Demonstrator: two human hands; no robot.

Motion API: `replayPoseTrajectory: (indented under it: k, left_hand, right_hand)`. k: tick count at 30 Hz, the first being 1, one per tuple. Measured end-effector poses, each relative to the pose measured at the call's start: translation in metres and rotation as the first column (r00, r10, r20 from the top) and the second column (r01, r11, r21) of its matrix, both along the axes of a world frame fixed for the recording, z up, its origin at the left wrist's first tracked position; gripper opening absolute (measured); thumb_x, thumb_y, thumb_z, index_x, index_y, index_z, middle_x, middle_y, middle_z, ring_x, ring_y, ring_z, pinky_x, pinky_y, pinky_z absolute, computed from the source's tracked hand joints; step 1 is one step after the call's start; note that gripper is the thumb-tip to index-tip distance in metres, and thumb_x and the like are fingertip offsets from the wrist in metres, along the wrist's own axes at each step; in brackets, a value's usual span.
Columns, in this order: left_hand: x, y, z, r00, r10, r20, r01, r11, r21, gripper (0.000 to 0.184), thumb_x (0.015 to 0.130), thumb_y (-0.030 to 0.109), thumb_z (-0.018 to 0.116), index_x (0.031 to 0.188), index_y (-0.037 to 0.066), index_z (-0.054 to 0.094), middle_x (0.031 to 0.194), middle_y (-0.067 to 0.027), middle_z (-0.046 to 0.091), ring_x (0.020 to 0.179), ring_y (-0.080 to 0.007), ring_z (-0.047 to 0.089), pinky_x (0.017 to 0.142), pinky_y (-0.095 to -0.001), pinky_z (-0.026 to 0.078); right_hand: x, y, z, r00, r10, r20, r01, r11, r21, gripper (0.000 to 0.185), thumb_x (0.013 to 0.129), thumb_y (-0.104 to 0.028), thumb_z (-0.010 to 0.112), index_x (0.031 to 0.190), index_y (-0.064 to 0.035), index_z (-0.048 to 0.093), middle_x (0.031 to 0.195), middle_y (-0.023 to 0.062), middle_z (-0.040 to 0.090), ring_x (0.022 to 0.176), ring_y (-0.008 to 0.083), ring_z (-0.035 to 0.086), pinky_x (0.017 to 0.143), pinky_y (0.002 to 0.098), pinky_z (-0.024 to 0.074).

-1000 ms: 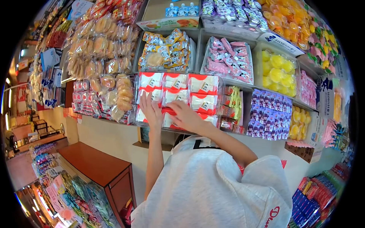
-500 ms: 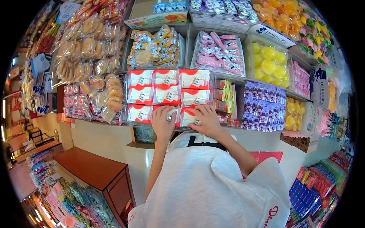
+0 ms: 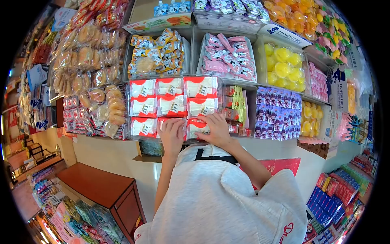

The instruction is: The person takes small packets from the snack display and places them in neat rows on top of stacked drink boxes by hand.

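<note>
Red-and-white packets lie in rows of three in a clear plastic bin. My left hand rests on the front middle packet, fingers bent over it and covering most of it. Over the right edge of the front right packet lies my right hand, its fingers curved and its thumb near the packet's lower edge. Both hands touch the packets from above; no packet is lifted. The fingers of each hand are somewhat apart.
Wrapped round cakes fill the left side. Behind are orange snack packs, pink pouches and yellow jelly cups. Purple packets lie right. A brown wooden cabinet stands at lower left.
Both hands have come back to the front row, the left from the left column and the right from the middle. The view has shifted, so the display sits further left.
</note>
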State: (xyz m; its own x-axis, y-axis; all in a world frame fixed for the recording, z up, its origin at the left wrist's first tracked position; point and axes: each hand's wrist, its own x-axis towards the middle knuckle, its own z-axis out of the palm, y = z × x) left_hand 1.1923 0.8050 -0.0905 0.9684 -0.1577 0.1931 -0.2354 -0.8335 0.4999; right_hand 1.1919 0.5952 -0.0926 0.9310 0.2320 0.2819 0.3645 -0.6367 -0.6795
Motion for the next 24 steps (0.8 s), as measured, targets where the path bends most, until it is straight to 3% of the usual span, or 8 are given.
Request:
replayPoseTrajectory:
  k: [3,9,12,15,17,24]
  left_hand:
    - [-0.002,-0.012,0.002,0.996,-0.080,-0.043,0.079,0.996,-0.042,0.022,0.084,0.002,0.063,0.105,0.010,0.066,0.105,-0.0027,0.066,0.108,-0.0226,0.058,0.116,-0.0520,0.020]
    - [-0.001,-0.008,0.004,0.987,-0.140,-0.076,0.128,0.982,-0.139,0.020,0.085,0.012,0.066,0.105,0.007,0.066,0.107,-0.0053,0.066,0.109,-0.0248,0.057,0.115,-0.0527,0.021]
    - [-0.001,-0.015,0.006,0.983,-0.184,-0.023,0.183,0.982,-0.051,0.020,0.086,0.015,0.066,0.104,0.005,0.065,0.105,-0.0086,0.065,0.108,-0.0289,0.057,0.114,-0.0521,0.022]
    - [0.000,-0.014,0.006,0.981,-0.187,-0.058,0.183,0.981,-0.071,0.019,0.086,0.015,0.067,0.103,0.005,0.064,0.106,-0.0085,0.064,0.108,-0.0279,0.056,0.114,-0.0516,0.022]
    - [-0.001,-0.010,-0.002,0.989,-0.136,-0.066,0.122,0.976,-0.179,0.019,0.086,0.017,0.069,0.100,0.004,0.064,0.102,-0.0080,0.065,0.104,-0.0265,0.058,0.113,-0.0511,0.023]
    - [0.001,0.001,0.001,0.986,-0.087,-0.142,0.013,0.891,-0.454,0.014,0.091,0.016,0.065,0.092,0.004,0.060,0.088,-0.0067,0.062,0.089,-0.0238,0.058,0.111,-0.0473,0.027]
  right_hand:
    - [-0.001,-0.002,-0.004,1.000,0.001,0.015,-0.002,0.999,0.048,0.039,0.072,-0.030,0.082,0.099,-0.0081,0.065,0.093,0.0077,0.061,0.090,0.0268,0.057,0.079,0.0389,0.0408]
    - [-0.002,-0.005,-0.008,1.000,-0.006,0.009,0.005,0.995,0.097,0.028,0.078,-0.024,0.078,0.096,-0.0071,0.065,0.093,0.0073,0.061,0.089,0.0264,0.058,0.076,0.0387,0.0404]
    - [-0.002,-0.007,-0.012,1.000,0.008,-0.011,-0.006,0.993,0.120,0.026,0.078,-0.024,0.077,0.095,-0.0068,0.065,0.092,0.0078,0.061,0.088,0.0269,0.058,0.076,0.0388,0.0405]
    - [-0.002,-0.009,-0.013,1.000,0.006,-0.002,-0.005,0.988,0.155,0.029,0.076,-0.024,0.079,0.095,-0.0069,0.065,0.089,0.0081,0.060,0.085,0.0275,0.058,0.075,0.0388,0.0407]
    - [0.001,-0.009,-0.009,0.999,0.000,0.044,-0.009,0.981,0.193,0.031,0.075,-0.023,0.080,0.096,-0.0071,0.065,0.084,0.0084,0.060,0.081,0.0280,0.057,0.072,0.0385,0.0409]
    - [0.002,-0.006,-0.002,0.997,-0.033,-0.073,0.048,0.977,0.208,0.039,0.074,-0.025,0.082,0.105,-0.0072,0.066,0.089,0.0075,0.064,0.081,0.0270,0.057,0.074,0.0379,0.0419]
